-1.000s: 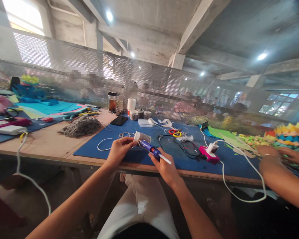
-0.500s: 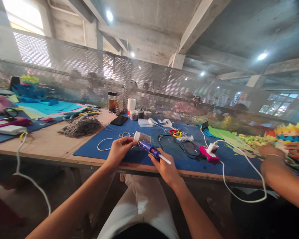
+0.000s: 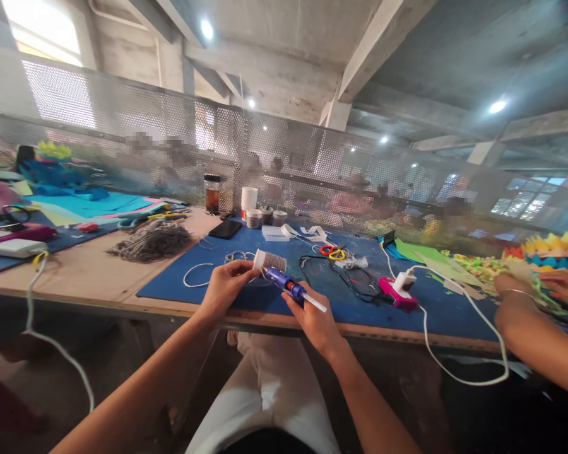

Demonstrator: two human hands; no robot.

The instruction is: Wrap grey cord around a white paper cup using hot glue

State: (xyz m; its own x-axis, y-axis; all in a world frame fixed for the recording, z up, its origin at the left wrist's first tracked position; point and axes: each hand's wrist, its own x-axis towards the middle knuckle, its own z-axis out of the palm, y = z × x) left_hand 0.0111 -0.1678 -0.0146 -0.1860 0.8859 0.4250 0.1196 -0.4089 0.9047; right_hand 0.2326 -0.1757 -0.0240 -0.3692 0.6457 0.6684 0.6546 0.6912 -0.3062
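My left hand (image 3: 228, 285) holds a small white cylinder wrapped in grey yarn (image 3: 271, 260) above the near edge of the blue mat (image 3: 246, 287). My right hand (image 3: 315, 323) grips a blue glue gun (image 3: 286, 285) with a white glue stick poking out of its back end. The gun's tip points at the wrapped cylinder, close to it or touching it. A loose white cord (image 3: 199, 266) lies on the mat just beyond my left hand.
A pile of grey yarn (image 3: 152, 239), a black phone (image 3: 226, 228), jars, a white cup (image 3: 248, 198) and scissors (image 3: 332, 252) lie farther back. A pink power strip (image 3: 397, 294) with a white cable sits right. Another person's hands (image 3: 539, 287) work on coloured paper at far right.
My hands have held the cylinder and glue gun almost still. The other person's hands at the right have shifted over the coloured paper.
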